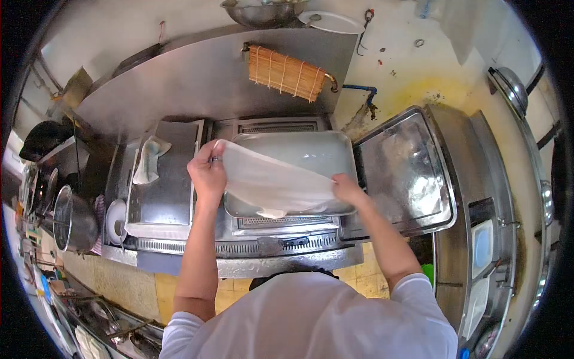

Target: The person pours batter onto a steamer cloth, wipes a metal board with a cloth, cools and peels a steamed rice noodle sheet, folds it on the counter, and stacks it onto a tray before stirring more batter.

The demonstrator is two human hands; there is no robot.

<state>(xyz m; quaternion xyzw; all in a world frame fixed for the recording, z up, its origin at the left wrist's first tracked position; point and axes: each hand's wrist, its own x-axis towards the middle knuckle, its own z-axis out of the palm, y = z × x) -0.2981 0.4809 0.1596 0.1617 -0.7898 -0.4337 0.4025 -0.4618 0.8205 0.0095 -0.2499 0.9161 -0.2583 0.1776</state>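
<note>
White sheet (275,179), probably cloth, is stretched out over the shallow tray (351,149), not lying flat; left hand (208,170) and right hand (348,190) pinch its edges.

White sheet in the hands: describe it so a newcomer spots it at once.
Find the steel counter, then its middle tray. Over that tray, a thin white sheet stretches between the left hand and right hand. Unlike the crumpled cloth lying further left, it is held.
</note>
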